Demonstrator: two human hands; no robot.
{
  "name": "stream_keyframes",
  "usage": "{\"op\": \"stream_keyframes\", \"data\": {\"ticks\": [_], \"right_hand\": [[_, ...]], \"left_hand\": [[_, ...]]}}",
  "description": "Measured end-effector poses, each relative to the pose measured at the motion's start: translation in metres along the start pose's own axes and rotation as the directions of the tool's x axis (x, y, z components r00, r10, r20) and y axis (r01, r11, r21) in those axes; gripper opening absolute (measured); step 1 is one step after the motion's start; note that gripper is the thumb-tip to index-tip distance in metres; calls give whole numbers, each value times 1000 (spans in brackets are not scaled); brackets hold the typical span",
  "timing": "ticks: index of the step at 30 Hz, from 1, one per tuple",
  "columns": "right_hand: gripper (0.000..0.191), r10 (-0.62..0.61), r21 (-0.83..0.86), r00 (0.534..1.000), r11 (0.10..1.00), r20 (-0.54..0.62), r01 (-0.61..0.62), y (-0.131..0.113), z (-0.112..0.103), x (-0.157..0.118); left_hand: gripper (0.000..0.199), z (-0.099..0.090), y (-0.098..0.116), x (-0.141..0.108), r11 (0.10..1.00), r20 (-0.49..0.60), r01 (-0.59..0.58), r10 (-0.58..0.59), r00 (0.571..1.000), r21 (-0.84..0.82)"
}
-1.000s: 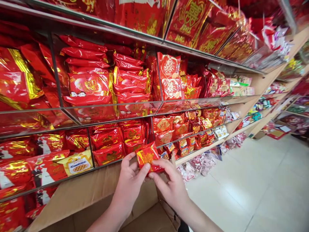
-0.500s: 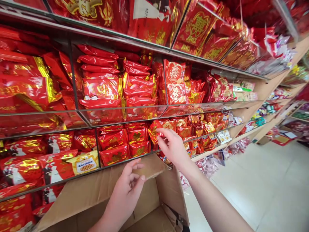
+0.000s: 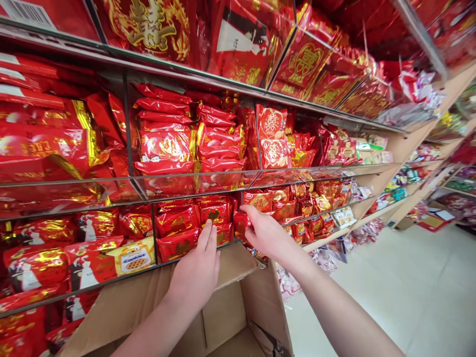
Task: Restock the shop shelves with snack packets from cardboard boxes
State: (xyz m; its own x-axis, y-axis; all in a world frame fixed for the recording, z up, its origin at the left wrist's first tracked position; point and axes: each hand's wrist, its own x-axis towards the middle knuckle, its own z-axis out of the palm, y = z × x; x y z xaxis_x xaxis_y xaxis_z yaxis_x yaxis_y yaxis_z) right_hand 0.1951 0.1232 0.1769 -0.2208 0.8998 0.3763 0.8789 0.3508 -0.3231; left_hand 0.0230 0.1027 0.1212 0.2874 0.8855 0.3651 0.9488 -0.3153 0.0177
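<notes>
My left hand (image 3: 195,270) has its fingers stretched out together, the tips in front of the small red packets (image 3: 213,210) on the lower shelf. Whether those tips touch the packets I cannot tell. To its right, my right hand (image 3: 269,235) reaches to a red packet (image 3: 241,224) at the shelf front. Its index finger and thumb are apart, with the packet showing between and behind them; a grip on it is not visible. Below both hands is an open cardboard box (image 3: 225,310), its far flap (image 3: 148,292) leaning towards the shelf.
A clear shelf lip (image 3: 208,181) runs above my hands, with larger red packets (image 3: 167,144) behind it. A yellow cookie packet (image 3: 134,255) lies left of a black divider (image 3: 153,233). Pale tiled floor (image 3: 390,292) lies to the right.
My left hand has moved up towards the shelf, its curled fingers now straightened. My right hand has dropped slightly, and the red packet beside it sits lower. The view has shifted a little.
</notes>
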Motion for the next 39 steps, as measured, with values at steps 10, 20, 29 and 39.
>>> {"op": "stream_keyframes", "data": {"ticks": [10,20,29,39], "right_hand": [[25,-20,-194,999,981,44,29,4,-16,39],[19,34,-237,999,971,-21,-38,-3,-4,42],[16,-122,-202,988,970,90,138,-6,9,37],[22,-372,-514,925,781,74,355,10,13,18]], "left_hand": [[49,3,-2,-1,999,64,5,-8,998,38],[50,4,-8,-3,996,80,-21,14,997,85],[53,-5,-3,4,989,147,-36,14,989,145],[57,-13,3,11,979,209,-34,-8,978,199]]}}
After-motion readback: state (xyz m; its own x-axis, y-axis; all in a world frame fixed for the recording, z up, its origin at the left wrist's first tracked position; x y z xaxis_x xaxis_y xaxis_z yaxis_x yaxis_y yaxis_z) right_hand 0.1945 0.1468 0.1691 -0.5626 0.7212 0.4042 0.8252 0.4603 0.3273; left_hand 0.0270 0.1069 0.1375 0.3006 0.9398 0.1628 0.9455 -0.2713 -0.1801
